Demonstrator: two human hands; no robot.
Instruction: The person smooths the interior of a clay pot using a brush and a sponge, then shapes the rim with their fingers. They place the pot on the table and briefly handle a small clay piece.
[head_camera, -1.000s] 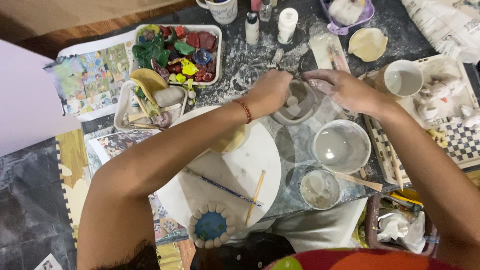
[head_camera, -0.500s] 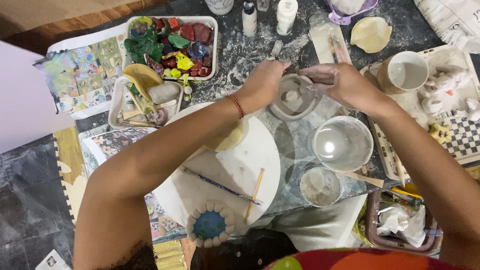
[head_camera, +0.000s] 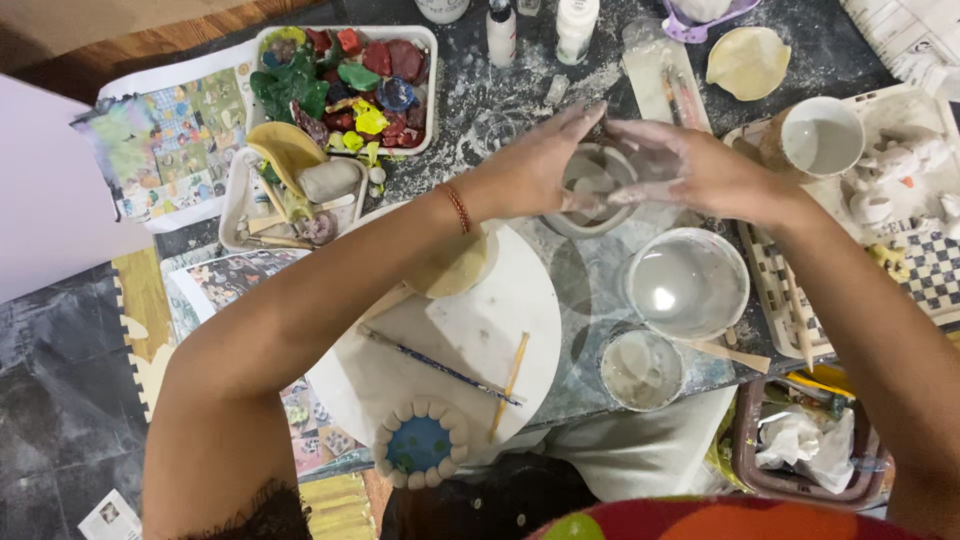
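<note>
A small grey clay bowl (head_camera: 596, 190) sits between both my hands above the dusty tabletop. My left hand (head_camera: 535, 160) cups its left side, with a red bead bracelet (head_camera: 458, 207) on that wrist. My right hand (head_camera: 680, 165), smeared with pale clay, wraps the bowl's right side with fingers reaching over the rim. Part of the bowl is hidden by my fingers.
Near me lie a round white board (head_camera: 480, 340) with a paintbrush (head_camera: 440, 367), a wooden stick (head_camera: 510, 385) and a blue-centred clay dish (head_camera: 420, 442). Two bowls of cloudy water (head_camera: 688, 285) (head_camera: 641, 368) stand to the right, a white cup (head_camera: 820, 140) beyond. A tray of coloured clay pieces (head_camera: 345, 85) stands at far left.
Both hands have closed in more tightly around the clay bowl and shifted slightly. The view has drifted a little; everything else on the table is unmoved.
</note>
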